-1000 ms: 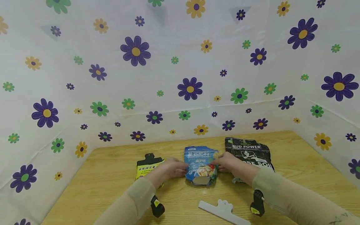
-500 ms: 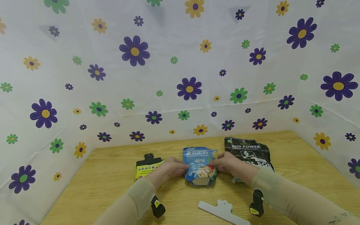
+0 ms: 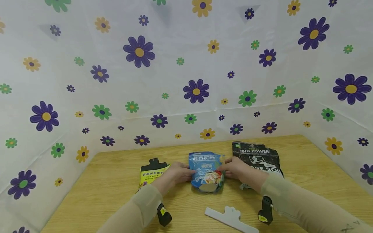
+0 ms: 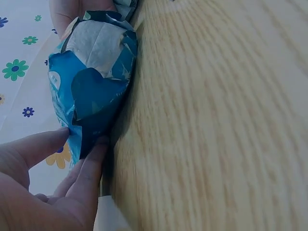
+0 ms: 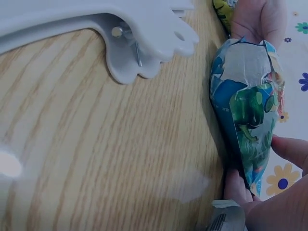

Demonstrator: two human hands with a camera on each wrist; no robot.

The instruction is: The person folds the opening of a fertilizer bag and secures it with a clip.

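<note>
A blue printed bag with vegetable pictures lies on the table between both hands, its pale folded bottom facing the person. At its left edge my left hand pinches it; the left wrist view has the thumb on top and fingers underneath. My right hand pinches the opposite edge, its thumb above and fingertips tucked below in the right wrist view. Partly behind the left hand is a yellow bag with a black clip across its top. A black soil bag lies beyond the right hand.
A white bag clip lies on the wooden table nearer the person. A flower-printed white curtain surrounds the table at the back and sides. Each wrist carries a small black device.
</note>
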